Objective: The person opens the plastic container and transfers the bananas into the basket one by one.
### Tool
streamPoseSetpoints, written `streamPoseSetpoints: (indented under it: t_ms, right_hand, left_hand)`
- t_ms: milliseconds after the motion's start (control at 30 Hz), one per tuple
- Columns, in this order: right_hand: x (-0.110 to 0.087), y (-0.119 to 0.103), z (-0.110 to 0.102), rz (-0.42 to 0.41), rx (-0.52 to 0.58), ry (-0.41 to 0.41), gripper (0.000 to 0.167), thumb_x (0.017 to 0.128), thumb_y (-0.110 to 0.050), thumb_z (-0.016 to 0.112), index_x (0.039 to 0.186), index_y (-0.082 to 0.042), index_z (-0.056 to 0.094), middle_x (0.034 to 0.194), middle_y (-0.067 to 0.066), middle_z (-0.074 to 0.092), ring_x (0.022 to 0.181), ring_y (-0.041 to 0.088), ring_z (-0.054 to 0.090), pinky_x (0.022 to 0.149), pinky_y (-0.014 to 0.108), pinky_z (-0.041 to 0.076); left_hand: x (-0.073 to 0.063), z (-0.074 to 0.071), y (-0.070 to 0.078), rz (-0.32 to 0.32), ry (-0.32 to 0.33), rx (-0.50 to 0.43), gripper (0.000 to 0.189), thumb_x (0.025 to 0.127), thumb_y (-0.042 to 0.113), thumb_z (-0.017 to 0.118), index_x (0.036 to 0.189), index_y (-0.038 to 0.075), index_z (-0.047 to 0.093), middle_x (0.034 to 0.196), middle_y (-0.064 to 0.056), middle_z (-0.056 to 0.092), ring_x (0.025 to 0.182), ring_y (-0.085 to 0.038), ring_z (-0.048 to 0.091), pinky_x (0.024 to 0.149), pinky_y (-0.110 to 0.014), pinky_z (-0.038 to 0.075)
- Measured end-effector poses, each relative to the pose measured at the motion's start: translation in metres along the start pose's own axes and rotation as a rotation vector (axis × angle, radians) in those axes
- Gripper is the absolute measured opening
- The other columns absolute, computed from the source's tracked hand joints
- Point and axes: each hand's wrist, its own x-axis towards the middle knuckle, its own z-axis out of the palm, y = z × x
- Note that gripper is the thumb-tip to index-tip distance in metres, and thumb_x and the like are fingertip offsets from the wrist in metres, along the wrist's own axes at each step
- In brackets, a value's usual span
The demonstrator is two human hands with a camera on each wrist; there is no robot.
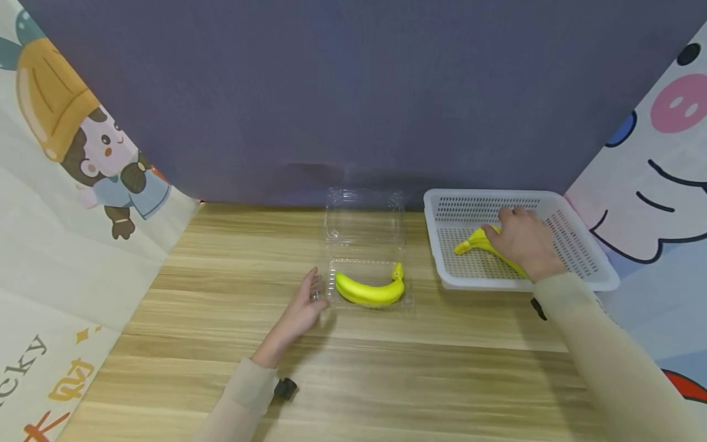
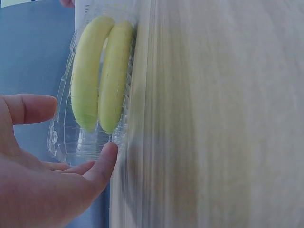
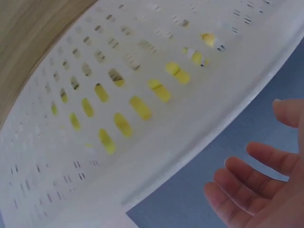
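A clear plastic clamshell box (image 1: 364,245) lies with its lid raised on the table. Yellow bananas (image 1: 369,290) rest in its base; the left wrist view shows two bananas (image 2: 87,76) side by side through the plastic. My left hand (image 1: 301,310) is at the box's left edge, thumb and fingers spread, gripping nothing. My right hand (image 1: 527,242) reaches over a white perforated basket (image 1: 453,279), above another yellow banana (image 1: 480,239) that it partly hides. In the right wrist view, the right hand's fingers (image 3: 242,178) are loosely bent with nothing between them.
The wood-grain table (image 1: 386,374) stretches in front of the box and basket. A dark blue-grey panel (image 1: 353,98) stands behind them. Printed cloths hang at left (image 1: 61,233) and right (image 1: 652,202), the right one close to the basket.
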Motion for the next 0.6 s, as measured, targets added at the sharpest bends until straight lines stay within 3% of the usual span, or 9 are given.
streamPoseSetpoints:
  t_ms: [267,600]
  right_hand:
    - [-0.005,-0.007,-0.009,-0.028,-0.005,0.054,0.078,0.101,-0.060,0.039,0.127,0.011,0.054,0.114,0.034,0.053,0.104,0.051,0.052,0.073,0.066,0.049]
    - [-0.013,-0.028,-0.027,-0.054,0.045,0.116,0.074,0.102,-0.056,0.039,0.134,0.010,0.054,0.129,0.035,0.051,0.118,0.054,0.047,0.090,0.072,0.043]
  left_hand:
    - [0.001,0.001,-0.002,0.009,-0.001,-0.014,0.086,0.092,0.009,0.060,0.161,0.001,0.010,0.160,-0.028,0.029,0.143,-0.047,0.034,0.116,-0.064,0.029]
    - [0.000,0.001,0.001,0.003,0.000,-0.007,0.085,0.093,0.008,0.060,0.162,0.001,0.010,0.160,-0.027,0.029,0.144,-0.047,0.034,0.116,-0.064,0.029]
